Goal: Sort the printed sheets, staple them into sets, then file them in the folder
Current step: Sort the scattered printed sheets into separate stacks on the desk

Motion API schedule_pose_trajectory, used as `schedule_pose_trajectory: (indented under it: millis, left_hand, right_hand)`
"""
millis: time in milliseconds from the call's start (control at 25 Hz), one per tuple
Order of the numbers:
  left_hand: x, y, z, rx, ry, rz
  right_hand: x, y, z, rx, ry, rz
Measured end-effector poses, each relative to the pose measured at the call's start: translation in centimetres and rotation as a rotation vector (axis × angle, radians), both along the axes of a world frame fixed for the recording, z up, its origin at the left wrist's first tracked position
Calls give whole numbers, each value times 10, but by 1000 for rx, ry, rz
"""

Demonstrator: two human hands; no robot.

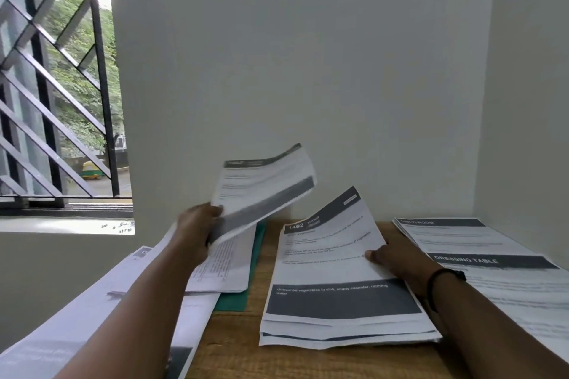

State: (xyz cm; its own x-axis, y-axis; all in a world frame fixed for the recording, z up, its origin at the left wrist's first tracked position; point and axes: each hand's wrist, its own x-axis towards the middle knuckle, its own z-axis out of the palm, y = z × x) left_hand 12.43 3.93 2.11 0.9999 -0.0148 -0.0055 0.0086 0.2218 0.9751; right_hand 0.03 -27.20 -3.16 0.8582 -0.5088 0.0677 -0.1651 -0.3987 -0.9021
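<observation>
Gripping lifted sheets [264,191], the left hand [197,231] hovers; right hand [400,261] presses flat on the middle stack [338,301].

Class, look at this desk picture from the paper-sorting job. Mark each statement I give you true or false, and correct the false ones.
1. The left hand holds a sheet up off the table. True.
2. The right hand grips a stapler. False: it rests on the middle stack; no stapler shows.
3. A green folder lies partly under papers. True.
4. The right stack reads "KITCHEN". False: its band reads "DRESSING TABLE".
5. The window is on the left. True.
</observation>
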Motion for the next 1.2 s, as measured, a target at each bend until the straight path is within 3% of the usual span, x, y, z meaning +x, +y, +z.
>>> schedule_pose_trajectory:
  millis: [240,440,560,640,760,960,1080,1200]
  left_hand:
    - [-42,-45,-9,500,14,-305]
    - [-46,-51,-14,733,27,-420]
    - [-44,-52,-13,1033,-144,-454]
    - [-36,-54,-18,1188,-400,-305]
    - [-30,-54,-23,875,-454,-125]
    - [-44,-54,-15,214,-166,-545]
    - [-61,-55,6,64,-287,-576]
    - [-78,-60,40,183,-521,-479]
  right_hand:
    - [1,-1,0,150,-94,44]
    - [-8,2,11,297,-208,11]
    - [-6,2,3,193,-120,89]
    - [-7,3,2,135,-85,83]
    - [-17,7,13,173,-257,65]
    - [-28,19,35,345,-550,166]
    - [-41,31,54,263,-689,152]
    - [-54,38,78,177,-825,11]
